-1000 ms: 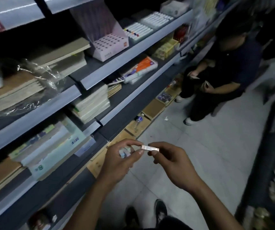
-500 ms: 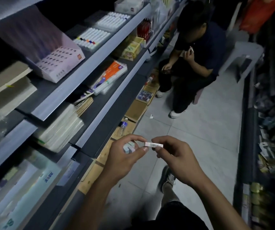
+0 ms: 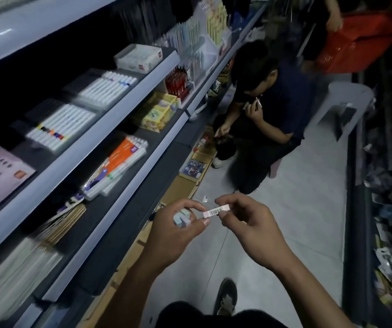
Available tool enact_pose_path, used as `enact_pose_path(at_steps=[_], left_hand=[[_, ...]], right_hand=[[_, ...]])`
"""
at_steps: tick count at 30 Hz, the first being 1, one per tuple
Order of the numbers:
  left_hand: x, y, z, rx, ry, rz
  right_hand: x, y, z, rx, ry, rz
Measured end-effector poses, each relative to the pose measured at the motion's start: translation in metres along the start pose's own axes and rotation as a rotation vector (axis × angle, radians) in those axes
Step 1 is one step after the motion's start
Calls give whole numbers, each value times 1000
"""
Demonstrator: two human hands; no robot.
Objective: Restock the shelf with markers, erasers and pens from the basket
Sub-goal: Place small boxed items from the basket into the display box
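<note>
In a dim shop aisle, my left hand (image 3: 178, 229) curls around a small block of pastel erasers (image 3: 182, 217), green and lilac, held in the palm, while its thumb and forefinger pinch one end of a narrow white barcode sticker (image 3: 215, 211). My right hand (image 3: 244, 221), at three o'clock of the left and near it, pinches the other end of that sticker between thumb and forefinger, the remaining fingers loosely bent. My dark shoe (image 3: 225, 297) stands on the grey tiled floor (image 3: 296, 209) at six o'clock.

At nine o'clock runs the grey metal shelving (image 3: 123, 183). On its middle tier lies a flat clear pack of white markers with an orange card (image 3: 116, 164); one tier up, rows of white-barrelled markers (image 3: 62, 125) lie in dark trays, with a white cardboard box (image 3: 140, 58) beyond them at eleven o'clock.

At one o'clock, a person in a dark shirt (image 3: 273, 110) crouches beside flat cardboard boxes (image 3: 180, 188) on the floor. Farther off, at two o'clock, a red plastic shopping basket (image 3: 356, 41) is carried by someone else; its contents cannot be made out.
</note>
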State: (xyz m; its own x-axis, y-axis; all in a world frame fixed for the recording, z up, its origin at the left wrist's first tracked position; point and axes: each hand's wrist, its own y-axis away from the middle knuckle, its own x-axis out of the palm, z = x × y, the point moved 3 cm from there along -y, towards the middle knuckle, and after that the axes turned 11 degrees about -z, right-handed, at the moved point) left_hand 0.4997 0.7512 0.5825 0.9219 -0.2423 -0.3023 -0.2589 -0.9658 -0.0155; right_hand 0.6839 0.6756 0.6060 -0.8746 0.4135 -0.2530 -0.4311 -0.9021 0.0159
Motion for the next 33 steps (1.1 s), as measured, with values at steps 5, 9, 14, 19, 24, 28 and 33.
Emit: enact_pose_path(at_steps=[5,9,14,19,24,28,33], left_hand=[[42,-62,-21,-6,-49,-23],[66,-114,-29,-1,-67,-14],[90,-189,-24,2,-76,-27],[103,-276,-20,21,-61,-30],[103,-360,-27,66,-45,-21],[100,-410,-33,65,-56,-18],[101,-449,-39,39,-10,-39]], right_hand=[[-28,-70,-3,17,-27,-23],[-38,-123,-6,21,-67,-34],[-37,-200,-17,68,-117,-58],[-28,-288,-12,113,-219,-98],[-16,-367,9,59,-201,-94],[-5,-418,21,35,-189,-85],[6,-464,32,14,-233,32]])
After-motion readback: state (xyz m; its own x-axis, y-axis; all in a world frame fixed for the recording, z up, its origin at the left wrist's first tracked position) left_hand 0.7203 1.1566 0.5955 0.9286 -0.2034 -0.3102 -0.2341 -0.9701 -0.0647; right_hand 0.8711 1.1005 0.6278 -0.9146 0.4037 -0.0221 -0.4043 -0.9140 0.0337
